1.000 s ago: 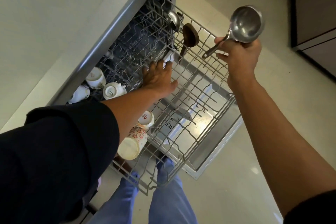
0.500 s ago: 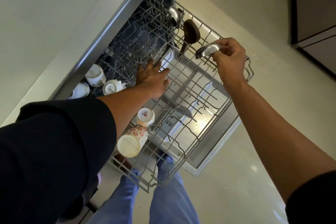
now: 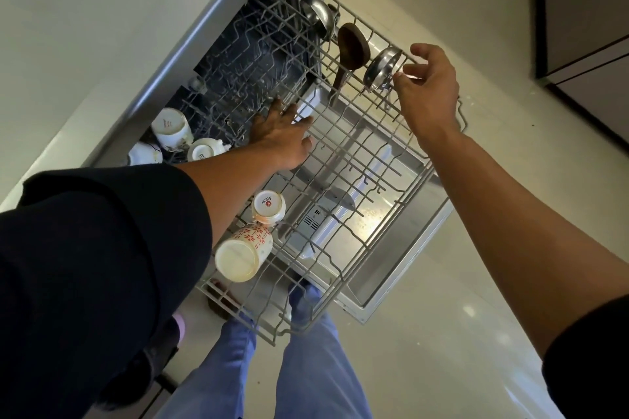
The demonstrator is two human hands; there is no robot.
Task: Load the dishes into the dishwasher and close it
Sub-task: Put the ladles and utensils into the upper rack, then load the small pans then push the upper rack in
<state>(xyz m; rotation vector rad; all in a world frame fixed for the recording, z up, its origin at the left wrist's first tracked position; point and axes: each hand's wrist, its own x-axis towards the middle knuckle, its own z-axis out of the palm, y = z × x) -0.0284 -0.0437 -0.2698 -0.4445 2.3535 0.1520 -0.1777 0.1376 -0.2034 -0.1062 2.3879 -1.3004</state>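
The dishwasher's wire rack [image 3: 374, 160] is pulled out over the open door [image 3: 401, 248]. My left hand [image 3: 279, 136] lies flat on the rack's wires with fingers spread, holding nothing. A steel ladle [image 3: 381, 68] stands in the rack's far row, handle down through the wires. My right hand [image 3: 429, 92] is just right of it, thumb lifted, fingertips beside the ladle's neck. A wooden spoon [image 3: 352, 48] and a second steel ladle [image 3: 321, 19] stand further left in the same row. A floral cup [image 3: 243, 252] and a white mug [image 3: 269, 206] lie at the rack's near left.
Three white cups [image 3: 172, 127] sit at the rack's left, partly under the pale counter [image 3: 85, 27]. My legs in blue trousers [image 3: 306, 367] stand below the rack's near corner. A dark cabinet [image 3: 585, 10] stands at the far right across glossy floor [image 3: 442, 333].
My right hand brought the steel ladle down from above and set it in the rack's far row beside the wooden spoon. My left hand slid slightly left along the wires.
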